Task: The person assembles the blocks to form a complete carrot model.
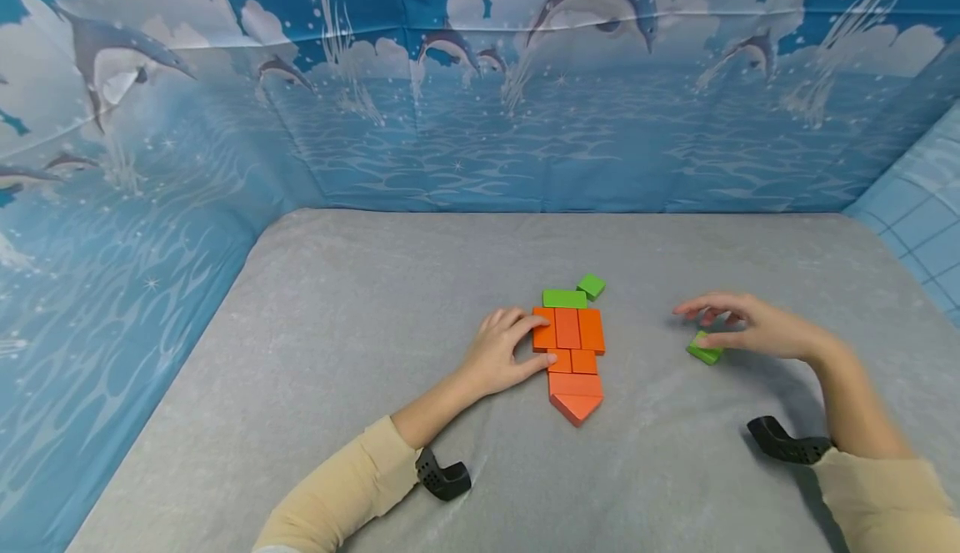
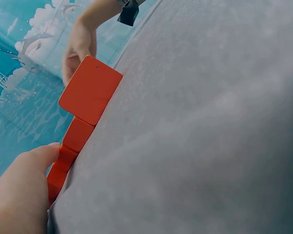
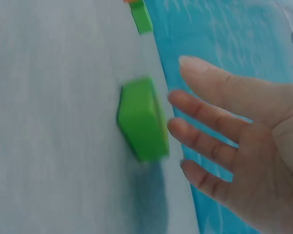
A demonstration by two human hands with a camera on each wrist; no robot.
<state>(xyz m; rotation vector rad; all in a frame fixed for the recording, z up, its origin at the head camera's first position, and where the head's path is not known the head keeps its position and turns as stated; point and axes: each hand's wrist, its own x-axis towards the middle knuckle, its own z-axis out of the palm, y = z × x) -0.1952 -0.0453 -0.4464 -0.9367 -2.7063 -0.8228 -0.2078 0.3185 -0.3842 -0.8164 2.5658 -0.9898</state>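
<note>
My left hand [image 1: 498,353] rests at the left side of a flat arrangement of orange blocks [image 1: 567,329]. Its index fingertip touches the upper left block, and the thumb lies on a small orange block [image 1: 559,361] below. In the left wrist view the thumb [image 2: 51,153] meets the row's side. A pointed orange block [image 1: 577,408] forms the near end; a green rectangular block [image 1: 565,299] caps the far end. Off to the right, my right hand [image 1: 765,328] hovers at a green block [image 3: 144,119], fingers spread; the right wrist view shows no grip on it.
A small green block [image 1: 592,287] sits askew beside the green rectangle's far right corner. Grey cloth [image 1: 337,328] covers the surface. A blue curtain with dolphins [image 1: 480,136] stands behind and to the left. Black wrist devices [image 1: 444,476] sit on both forearms.
</note>
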